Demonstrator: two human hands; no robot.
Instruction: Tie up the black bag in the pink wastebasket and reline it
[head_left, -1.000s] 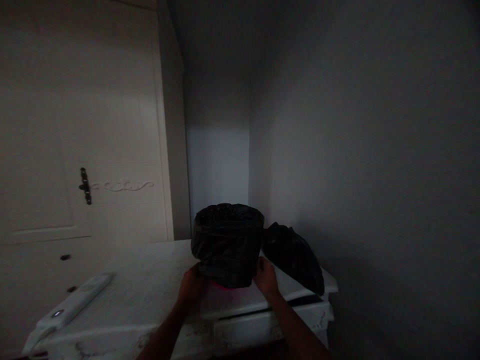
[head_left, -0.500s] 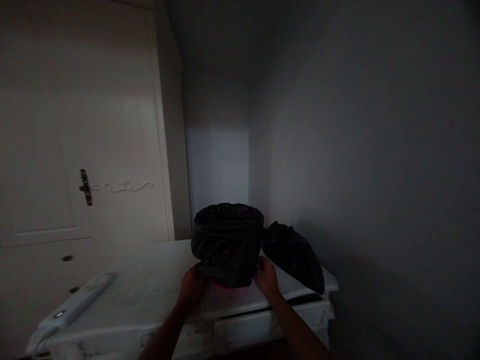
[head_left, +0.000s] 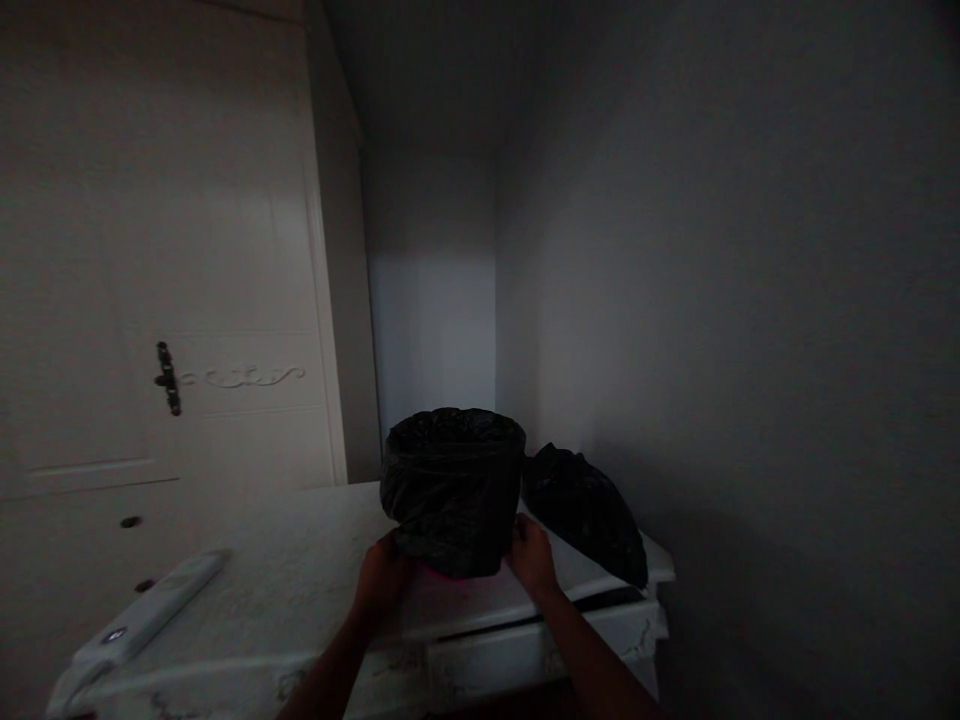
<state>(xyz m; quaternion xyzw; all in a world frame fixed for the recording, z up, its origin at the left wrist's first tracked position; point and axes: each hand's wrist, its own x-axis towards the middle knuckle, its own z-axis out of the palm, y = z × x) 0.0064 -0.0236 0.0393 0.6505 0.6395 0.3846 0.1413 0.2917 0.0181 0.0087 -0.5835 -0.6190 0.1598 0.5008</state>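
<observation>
A bin lined with a black trash bag (head_left: 454, 500) stands upright on the white dresser top (head_left: 300, 560). The bag is folded over its rim and hangs down the outside; a sliver of pink shows at the base. My left hand (head_left: 382, 575) grips the bag's lower edge on the left side, its fingertips hidden behind the plastic. On the right side my right hand (head_left: 531, 555) is closed on the bag's lower edge, fingers curled. Just right of the bin lies a second, crumpled black plastic bag (head_left: 589, 515), untouched.
A white power strip (head_left: 150, 615) lies along the dresser's left edge. Behind it stands a white wardrobe (head_left: 240, 250) with a dark handle (head_left: 168, 379). A grey wall (head_left: 712, 300) rises close on the right. The dresser drawer (head_left: 495, 660) sits slightly ajar.
The view has shifted very slightly. Both hands stay at the bag's lower edge, and the bin stands where it was.
</observation>
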